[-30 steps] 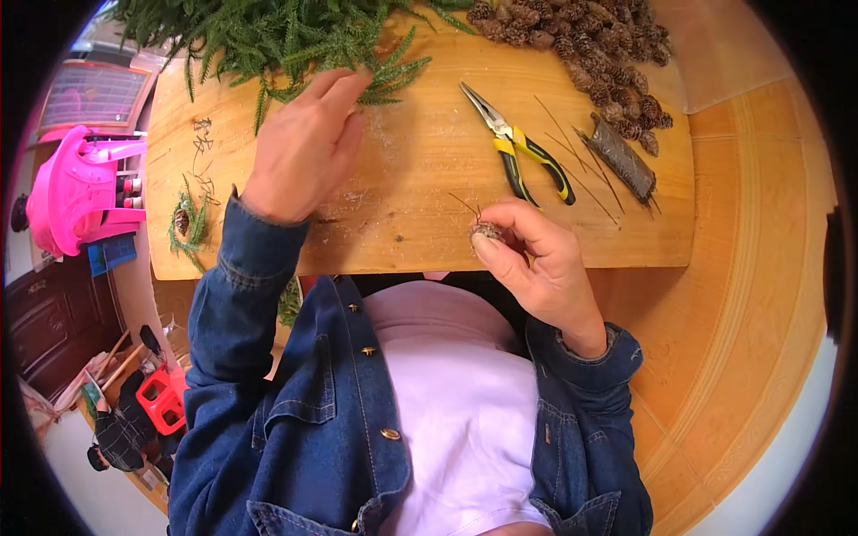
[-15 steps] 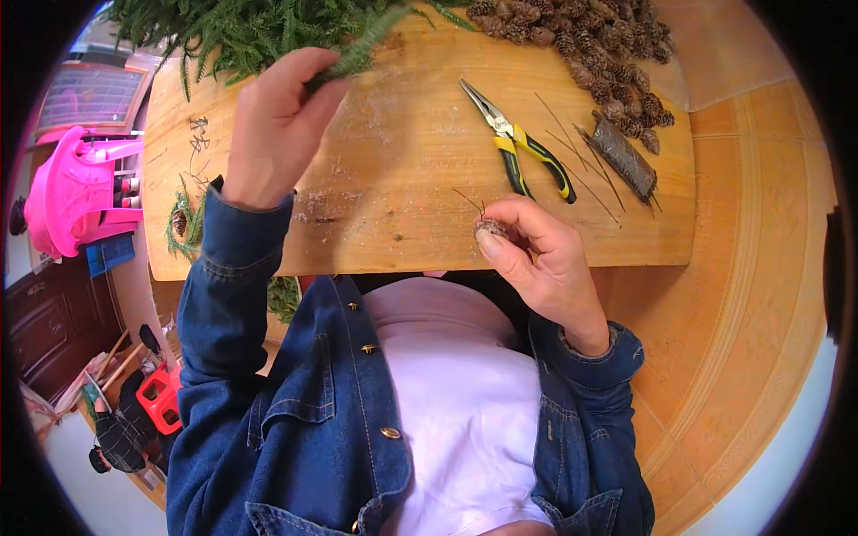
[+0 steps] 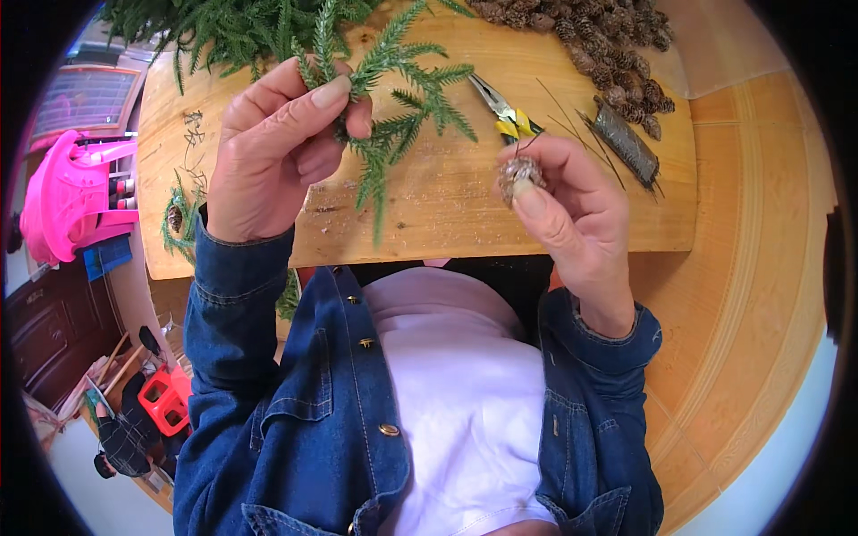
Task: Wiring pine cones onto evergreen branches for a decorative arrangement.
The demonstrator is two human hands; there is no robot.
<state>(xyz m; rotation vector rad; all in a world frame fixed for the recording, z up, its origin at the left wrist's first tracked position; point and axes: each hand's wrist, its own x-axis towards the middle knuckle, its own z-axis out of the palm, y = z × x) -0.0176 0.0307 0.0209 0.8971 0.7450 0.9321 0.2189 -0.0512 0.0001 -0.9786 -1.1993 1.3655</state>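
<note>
Seeming light and springy, the sprig [image 3: 384,59] at twelve o'clock is pinched by the left hand [image 3: 279,138], best near its base; the cone [image 3: 520,168], likely rigid, is gripped at half-past-one by the right hand [image 3: 579,210].

A blue denim jacket [image 3: 313,442] overlies a white shirt [image 3: 465,384].

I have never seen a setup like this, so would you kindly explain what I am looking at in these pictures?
There is no machine: a person works bare-handed. Every picture comes from a wide fisheye camera worn on the head, looking down, so straight edges bend. The left hand holds an evergreen sprig; the right hand pinches a small pine cone. On the wooden table lie a heap of greenery, a pile of pine cones, needle-nose pliers and a dark bundle.
</note>
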